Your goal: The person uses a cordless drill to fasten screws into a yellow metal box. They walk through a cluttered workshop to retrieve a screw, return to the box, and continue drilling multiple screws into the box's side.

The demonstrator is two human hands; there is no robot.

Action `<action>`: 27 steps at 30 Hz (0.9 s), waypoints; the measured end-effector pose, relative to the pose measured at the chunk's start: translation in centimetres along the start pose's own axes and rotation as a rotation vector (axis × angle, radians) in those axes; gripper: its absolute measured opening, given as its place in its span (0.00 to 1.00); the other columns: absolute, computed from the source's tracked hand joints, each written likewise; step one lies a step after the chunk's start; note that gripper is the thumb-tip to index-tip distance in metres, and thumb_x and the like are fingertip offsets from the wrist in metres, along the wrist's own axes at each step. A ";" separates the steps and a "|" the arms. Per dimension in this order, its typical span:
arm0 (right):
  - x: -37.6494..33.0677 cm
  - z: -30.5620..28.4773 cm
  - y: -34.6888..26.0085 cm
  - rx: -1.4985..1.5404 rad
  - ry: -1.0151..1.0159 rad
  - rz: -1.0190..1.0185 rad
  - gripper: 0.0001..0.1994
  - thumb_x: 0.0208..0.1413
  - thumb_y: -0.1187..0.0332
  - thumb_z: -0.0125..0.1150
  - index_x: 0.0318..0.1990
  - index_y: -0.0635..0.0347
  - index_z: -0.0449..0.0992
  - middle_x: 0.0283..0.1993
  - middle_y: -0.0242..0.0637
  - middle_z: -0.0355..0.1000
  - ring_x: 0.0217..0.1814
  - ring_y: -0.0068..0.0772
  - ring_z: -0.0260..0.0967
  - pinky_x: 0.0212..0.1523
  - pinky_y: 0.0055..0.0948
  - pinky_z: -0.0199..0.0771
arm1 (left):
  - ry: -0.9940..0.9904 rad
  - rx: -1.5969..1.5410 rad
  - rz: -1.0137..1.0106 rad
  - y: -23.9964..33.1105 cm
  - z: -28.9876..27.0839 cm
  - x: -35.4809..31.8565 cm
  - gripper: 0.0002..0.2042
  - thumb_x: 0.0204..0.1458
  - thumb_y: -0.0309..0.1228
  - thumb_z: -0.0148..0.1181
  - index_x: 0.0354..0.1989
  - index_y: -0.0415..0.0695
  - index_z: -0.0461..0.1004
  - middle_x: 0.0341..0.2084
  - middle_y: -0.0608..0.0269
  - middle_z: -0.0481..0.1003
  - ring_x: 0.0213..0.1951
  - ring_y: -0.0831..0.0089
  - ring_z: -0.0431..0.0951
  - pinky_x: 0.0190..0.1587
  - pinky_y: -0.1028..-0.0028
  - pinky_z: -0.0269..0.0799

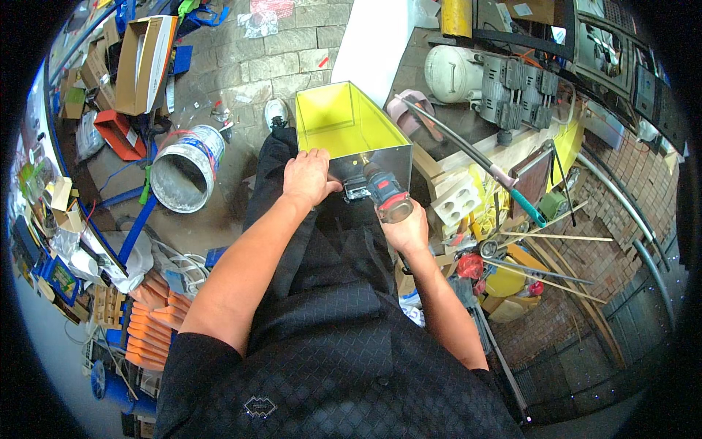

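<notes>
A box [329, 110] with a yellow inside and a dark, shiny near side stands tilted in front of my lap. My left hand [308, 178] grips the near rim, fingers hooked over the edge and thumb lying against the outer face. In my right hand [408, 230] is a cordless drill [387, 192] with a dark blue and red body. Its tip points at the near side, just under the rim; whether the bit touches the metal I cannot tell. A small metal latch [357, 190] sits on that face, between my left thumb and the drill.
Left of my legs lies a white bucket [179, 175] on its side, near an orange bin [121, 135] and cardboard boxes [142, 66]. Orange plastic pieces [150, 329] are heaped lower left. On the right are an air compressor [453, 73], a pole [468, 150] and wooden strips [563, 236].
</notes>
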State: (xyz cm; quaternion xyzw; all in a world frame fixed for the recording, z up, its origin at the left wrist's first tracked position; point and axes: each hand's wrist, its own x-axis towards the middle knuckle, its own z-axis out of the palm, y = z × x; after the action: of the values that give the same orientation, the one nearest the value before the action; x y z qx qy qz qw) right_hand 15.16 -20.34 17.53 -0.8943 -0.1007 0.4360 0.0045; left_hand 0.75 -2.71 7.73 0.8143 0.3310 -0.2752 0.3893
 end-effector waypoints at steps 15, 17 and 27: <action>-0.6 -1.1 -1.5 0.010 -0.011 -0.004 0.22 0.47 0.57 0.77 0.50 0.53 0.86 0.44 0.52 0.84 0.51 0.57 0.82 0.52 0.46 0.81 | 0.001 0.018 -0.001 0.1 -0.1 0.2 0.34 0.41 0.51 0.81 0.49 0.40 0.76 0.49 0.51 0.81 0.55 0.53 0.79 0.56 0.57 0.77; -0.5 -1.1 -1.2 0.027 -0.001 -0.028 0.22 0.47 0.57 0.77 0.50 0.53 0.86 0.44 0.52 0.84 0.51 0.57 0.82 0.53 0.46 0.81 | -0.031 0.024 -0.018 0.3 -0.2 0.2 0.33 0.42 0.50 0.82 0.51 0.40 0.77 0.51 0.53 0.81 0.57 0.55 0.79 0.57 0.57 0.77; -0.1 -1.0 -1.0 0.018 -0.038 0.005 0.26 0.45 0.54 0.78 0.52 0.56 0.85 0.46 0.53 0.84 0.52 0.56 0.82 0.54 0.46 0.81 | -0.024 0.018 -0.013 0.1 -0.2 0.3 0.32 0.42 0.50 0.81 0.48 0.40 0.76 0.48 0.51 0.81 0.55 0.53 0.79 0.56 0.57 0.77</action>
State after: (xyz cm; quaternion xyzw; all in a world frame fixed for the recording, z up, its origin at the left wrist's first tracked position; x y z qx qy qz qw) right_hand 15.69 -19.32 18.32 -0.8860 -0.0945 0.4538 0.0094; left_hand 1.09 -2.52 7.70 0.8123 0.3293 -0.2903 0.3841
